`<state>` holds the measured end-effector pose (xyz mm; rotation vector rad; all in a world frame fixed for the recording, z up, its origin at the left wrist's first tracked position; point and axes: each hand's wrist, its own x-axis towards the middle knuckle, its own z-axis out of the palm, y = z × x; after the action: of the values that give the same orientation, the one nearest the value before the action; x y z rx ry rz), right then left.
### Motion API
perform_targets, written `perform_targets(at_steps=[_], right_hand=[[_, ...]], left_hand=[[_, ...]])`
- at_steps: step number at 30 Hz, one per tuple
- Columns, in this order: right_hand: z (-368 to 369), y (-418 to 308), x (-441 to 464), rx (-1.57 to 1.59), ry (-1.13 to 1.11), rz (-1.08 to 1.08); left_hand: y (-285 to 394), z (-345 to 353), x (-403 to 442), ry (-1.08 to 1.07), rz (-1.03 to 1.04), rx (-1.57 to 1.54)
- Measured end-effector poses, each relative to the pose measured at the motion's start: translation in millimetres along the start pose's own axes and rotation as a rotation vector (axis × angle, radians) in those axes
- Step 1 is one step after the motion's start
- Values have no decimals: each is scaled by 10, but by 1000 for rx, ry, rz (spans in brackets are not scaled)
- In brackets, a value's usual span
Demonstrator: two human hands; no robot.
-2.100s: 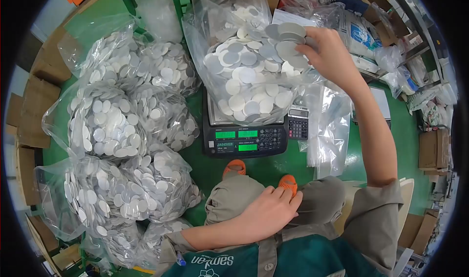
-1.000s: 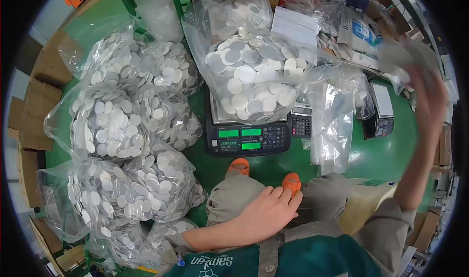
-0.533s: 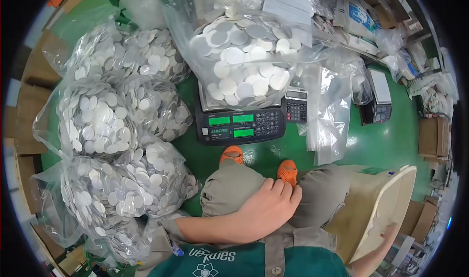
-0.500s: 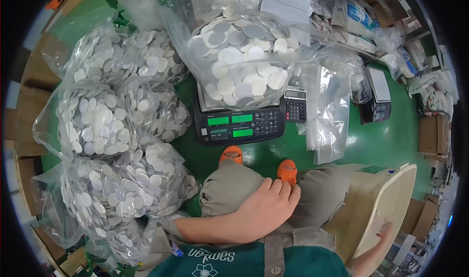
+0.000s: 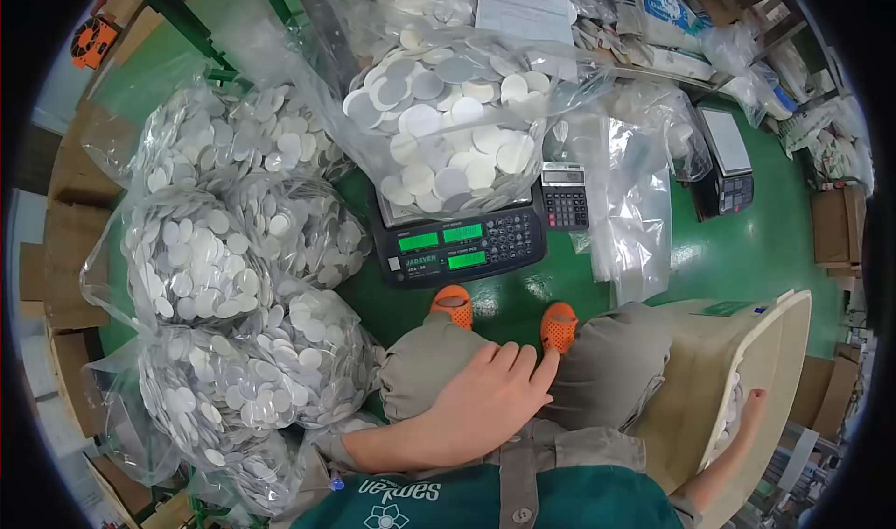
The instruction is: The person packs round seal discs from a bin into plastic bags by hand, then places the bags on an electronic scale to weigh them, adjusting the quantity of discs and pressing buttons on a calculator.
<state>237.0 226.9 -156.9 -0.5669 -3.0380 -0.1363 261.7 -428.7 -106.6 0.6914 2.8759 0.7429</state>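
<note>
My left hand rests palm down across my lap, its fingers loosely stretched and a little apart, with nothing in them. My right hand reaches over the rim of a beige plastic bin at my right side; its fingers are mostly hidden. A few white pieces show inside the bin. In front of me, a clear bag of white and grey round discs sits on a black counting scale with lit green displays.
Several clear bags full of discs are heaped on the left. A calculator stands beside the scale, near flat plastic bags. A second scale is farther right. A paper sheet lies behind the disc bag.
The view has shifted slightly. My left hand has moved slightly left over my lap, fingers more spread. My right hand is still at the bin, a bit higher in view, and white pieces now show there.
</note>
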Motion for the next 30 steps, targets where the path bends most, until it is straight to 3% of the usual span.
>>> perform_targets(at_steps=[2, 3, 5, 6, 8, 11, 12, 17, 18, 20, 22, 28, 29, 30], right_hand=[[207, 442, 239, 370, 248, 175], [-428, -466, 48, 621, 12, 591], [-699, -925, 127, 1196, 114, 237], [-1022, -1634, 128, 1218, 144, 100], [-1563, -2955, 53, 983, 152, -285], [-1927, -4443, -102, 1211, 52, -745], [-1967, -4889, -186, 1271, 12, -1005], [-1769, -6632, -213, 829, -145, -1535], [-1631, -6861, -180, 597, -21, -1594], [-1504, -7187, -118, 567, 63, -1497], [-1516, -7329, 2, 441, 8, -1352], [-1163, -7405, 198, 411, -189, -1464], [-1144, -7383, 189, 517, -327, -1500], [-1132, -7348, 194, 540, -274, -1497]], left_hand=[[-9, 18, 4, 18, 19, 6], [-12, 29, 4, 31, 23, 8], [3, 48, 15, 22, 5, 5], [5, 45, 26, 6, -7, 9], [10, 46, 38, -2, -13, 5], [28, 75, 68, 58, -14, -16], [41, 84, 78, 83, -23, -63], [108, 50, 53, 220, -72, -131], [109, 46, 33, 236, -86, -126], [99, 37, -14, 262, -104, -122], [78, 51, -35, 267, -112, -121], [47, 26, 2, 159, -111, -133], [41, 24, 10, 156, -101, -138], [36, 24, 13, 169, -92, -144]])
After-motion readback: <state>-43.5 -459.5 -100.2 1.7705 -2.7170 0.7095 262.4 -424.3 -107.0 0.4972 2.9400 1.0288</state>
